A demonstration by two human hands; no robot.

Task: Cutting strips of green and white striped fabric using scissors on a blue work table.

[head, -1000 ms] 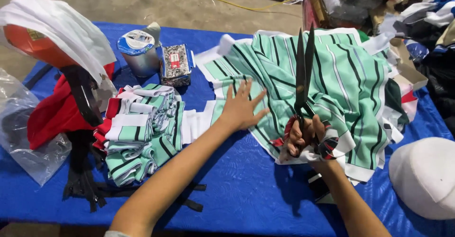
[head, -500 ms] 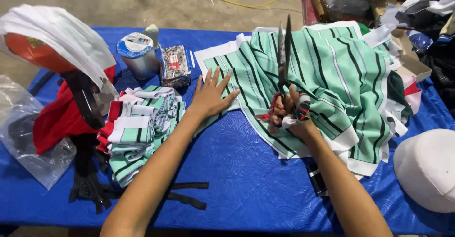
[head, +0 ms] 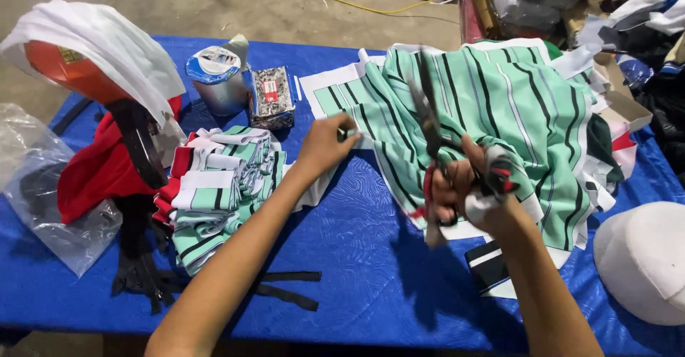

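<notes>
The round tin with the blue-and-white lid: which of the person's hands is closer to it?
Left. The left hand pinches the striped cloth just right of the tin; the right hand, holding scissors, is farther right.

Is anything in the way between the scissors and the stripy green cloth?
Nothing visible is. The scissors in the right hand are right over the striped green cloth, and the left hand pinches its edge, off to the side.

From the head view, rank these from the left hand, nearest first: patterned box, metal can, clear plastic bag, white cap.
From the left hand:
1. Patterned box, just up and left of it.
2. Metal can, left of the box.
3. White cap, at the table's right edge.
4. Clear plastic bag, at the far left edge; these last two are close, but the bag looks slightly farther.
</notes>
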